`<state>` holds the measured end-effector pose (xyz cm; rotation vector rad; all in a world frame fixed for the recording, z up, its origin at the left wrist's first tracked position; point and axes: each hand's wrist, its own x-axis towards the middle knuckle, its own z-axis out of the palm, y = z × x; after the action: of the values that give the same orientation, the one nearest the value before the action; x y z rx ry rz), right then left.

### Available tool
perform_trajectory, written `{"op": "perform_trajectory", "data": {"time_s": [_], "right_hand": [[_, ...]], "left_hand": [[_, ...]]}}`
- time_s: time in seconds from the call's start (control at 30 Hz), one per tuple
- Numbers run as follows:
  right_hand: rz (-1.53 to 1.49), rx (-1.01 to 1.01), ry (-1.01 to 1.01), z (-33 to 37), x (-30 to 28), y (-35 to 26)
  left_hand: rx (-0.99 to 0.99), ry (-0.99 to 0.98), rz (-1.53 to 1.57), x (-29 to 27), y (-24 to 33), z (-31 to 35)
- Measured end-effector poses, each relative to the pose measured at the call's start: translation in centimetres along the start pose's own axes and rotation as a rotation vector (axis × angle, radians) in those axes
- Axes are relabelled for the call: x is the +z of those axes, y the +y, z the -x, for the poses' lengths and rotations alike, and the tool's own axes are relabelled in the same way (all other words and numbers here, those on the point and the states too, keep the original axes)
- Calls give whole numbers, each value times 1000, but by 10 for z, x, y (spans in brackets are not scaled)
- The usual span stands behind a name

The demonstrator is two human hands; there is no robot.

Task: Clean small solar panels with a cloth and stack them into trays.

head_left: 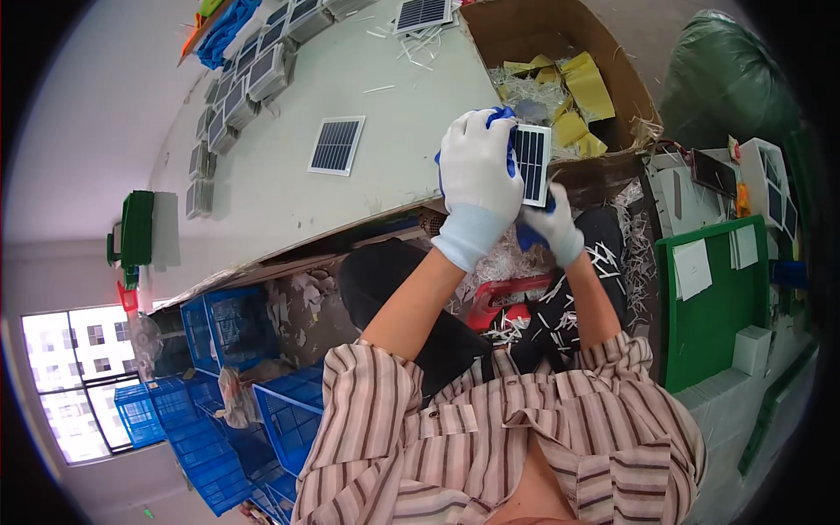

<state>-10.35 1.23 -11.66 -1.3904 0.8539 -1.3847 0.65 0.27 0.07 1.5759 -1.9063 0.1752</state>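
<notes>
My left hand [481, 171], in a white glove with blue-coated fingers, is closed on a small solar panel [532, 166] with dark cells and a white border. It holds the panel upright at the table's edge, beside the cardboard box. Just below the panel's lower corner is my right hand [557, 229], gloved the same way. Motion smears its fingers, and I cannot tell whether they touch the panel. Another small solar panel [337, 146] lies flat on the pale table [385, 114], left of my left hand.
Stacks of solar panels [243, 105] line the table's far left. The cardboard box [525, 26] holds yellow pieces and white strips. White strips [604, 260] litter my lap. A green board [713, 324] stands at right, a green bag [722, 74] behind it, blue crates [289, 411] at lower left.
</notes>
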Motion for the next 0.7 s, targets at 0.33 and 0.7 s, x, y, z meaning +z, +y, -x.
{"op": "perform_trajectory", "data": {"time_s": [0.33,0.7], "right_hand": [[-135,122,205,18,28,28],[-1138,330,-113,-38,8,56]], "left_hand": [[-26,-3,-77,1,8,0],[0,-82,-50,-15,-6,-5]]}}
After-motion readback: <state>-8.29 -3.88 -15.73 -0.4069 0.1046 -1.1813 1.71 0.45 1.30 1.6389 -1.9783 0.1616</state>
